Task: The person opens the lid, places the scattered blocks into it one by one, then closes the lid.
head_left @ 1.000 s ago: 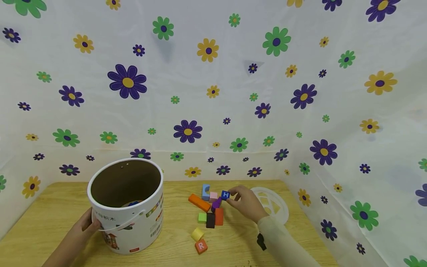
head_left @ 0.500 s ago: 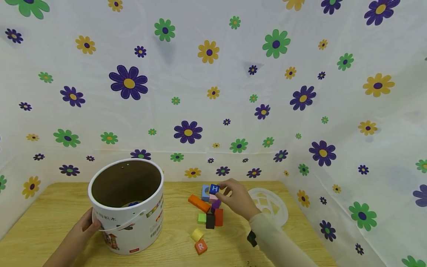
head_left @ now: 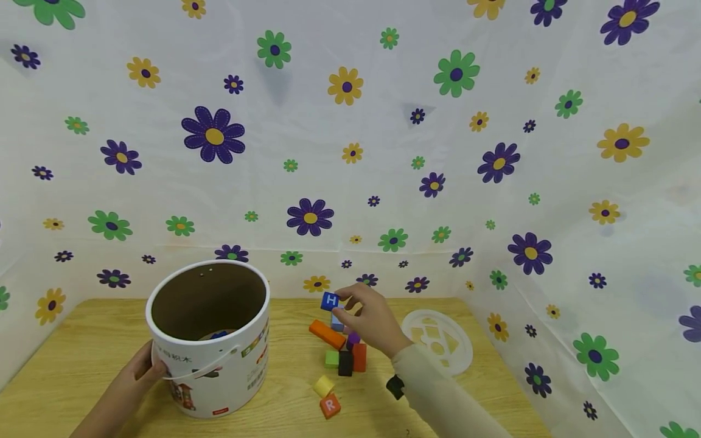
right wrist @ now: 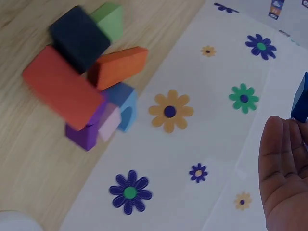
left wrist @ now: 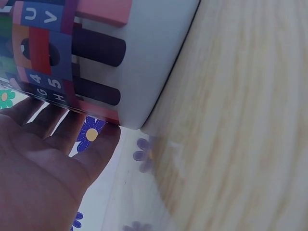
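My right hand [head_left: 368,316] pinches a blue letter block [head_left: 329,301] marked H between thumb and fingers, raised over the far end of a block cluster. That block [right wrist: 301,100] shows at the right wrist view's edge. With fingers spread, my left hand [head_left: 137,372] rests against the side of a white toy-block bucket [head_left: 230,389]; in the left wrist view its fingers [left wrist: 98,151] reach to the printed wall. The bucket has no lid on, and something blue shows deep inside. Below the right hand lie orange [head_left: 327,334], black [head_left: 345,363], red [head_left: 359,358] and green [head_left: 331,359] blocks.
A white round lid [head_left: 462,350] with shaped cut-outs lies right of the cluster, partly behind the right sleeve. Nearer are a yellow block [head_left: 324,385] and an orange R block [head_left: 330,406]. A flowered sheet [head_left: 383,182] closes off the back and sides.
My right hand has moved left and up with the blue H block, from beside the purple block to above the light blue one. The left hand and bucket have stayed in place.
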{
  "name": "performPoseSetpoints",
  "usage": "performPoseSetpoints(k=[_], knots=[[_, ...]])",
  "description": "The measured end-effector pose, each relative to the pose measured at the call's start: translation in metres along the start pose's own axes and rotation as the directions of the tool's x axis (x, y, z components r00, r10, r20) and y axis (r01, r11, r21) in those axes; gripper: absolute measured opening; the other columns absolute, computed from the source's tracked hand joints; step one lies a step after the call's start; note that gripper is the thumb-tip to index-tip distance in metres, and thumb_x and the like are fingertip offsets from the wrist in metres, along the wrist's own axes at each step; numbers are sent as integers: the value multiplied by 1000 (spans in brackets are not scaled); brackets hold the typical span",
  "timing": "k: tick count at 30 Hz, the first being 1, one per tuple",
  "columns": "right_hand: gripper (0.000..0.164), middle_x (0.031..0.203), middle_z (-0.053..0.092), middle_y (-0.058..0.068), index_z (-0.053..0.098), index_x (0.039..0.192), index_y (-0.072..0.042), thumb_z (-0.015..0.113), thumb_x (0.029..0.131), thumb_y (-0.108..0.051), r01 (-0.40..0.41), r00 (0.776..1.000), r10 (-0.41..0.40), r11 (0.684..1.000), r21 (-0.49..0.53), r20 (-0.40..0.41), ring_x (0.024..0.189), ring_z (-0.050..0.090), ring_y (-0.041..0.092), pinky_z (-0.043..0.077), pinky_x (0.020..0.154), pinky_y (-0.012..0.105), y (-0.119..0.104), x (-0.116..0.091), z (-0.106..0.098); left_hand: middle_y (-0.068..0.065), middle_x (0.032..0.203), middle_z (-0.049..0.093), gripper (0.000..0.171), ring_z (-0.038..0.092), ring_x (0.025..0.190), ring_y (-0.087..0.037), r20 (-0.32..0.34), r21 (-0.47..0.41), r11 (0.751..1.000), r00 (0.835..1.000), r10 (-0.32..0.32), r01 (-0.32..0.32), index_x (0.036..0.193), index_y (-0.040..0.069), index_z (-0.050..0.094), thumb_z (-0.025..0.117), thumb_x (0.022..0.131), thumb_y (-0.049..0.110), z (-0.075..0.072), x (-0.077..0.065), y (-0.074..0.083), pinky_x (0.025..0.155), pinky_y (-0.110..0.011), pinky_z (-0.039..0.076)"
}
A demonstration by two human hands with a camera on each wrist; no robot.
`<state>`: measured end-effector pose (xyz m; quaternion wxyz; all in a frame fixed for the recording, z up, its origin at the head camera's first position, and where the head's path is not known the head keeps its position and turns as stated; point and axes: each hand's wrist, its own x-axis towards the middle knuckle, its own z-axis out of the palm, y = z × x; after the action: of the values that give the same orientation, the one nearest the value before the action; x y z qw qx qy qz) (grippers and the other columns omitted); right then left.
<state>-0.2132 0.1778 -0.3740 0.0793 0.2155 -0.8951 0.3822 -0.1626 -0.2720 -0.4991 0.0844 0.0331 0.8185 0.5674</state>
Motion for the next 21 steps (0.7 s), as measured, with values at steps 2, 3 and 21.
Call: performPoseSetpoints(k=[2,3,21], knots=[[30,115,68,1,71,125,-12,76,97,-22,18,1000,-18,1000,18,2,100,64,19,58,78,20,-8,3,2,-37,165,6,87,14,146,-62,-1,5,1000,1000,3,-3,163,-1,-2,29,109,59,0,0,0,112,-68,28],[30,115,68,2,71,125,-11,75,97,-21,30,1000,-30,999,28,1,101,64,20,58,78,20,-12,5,3,-37,165,5,87,13,147,-63,-1,8,1000,1000,-5,5,163,-1,-2,29,109,59,0,0,1,112,-68,27],[26,114,69,-4,72,123,-14,75,97,-16,187,981,-193,970,154,25,100,64,16,59,78,23,-79,34,35,-38,164,4,86,11,147,-63,8,-1,1000,1000,-9,9,163,-2,-5,32,110,55,-1,1,1,114,-67,25]])
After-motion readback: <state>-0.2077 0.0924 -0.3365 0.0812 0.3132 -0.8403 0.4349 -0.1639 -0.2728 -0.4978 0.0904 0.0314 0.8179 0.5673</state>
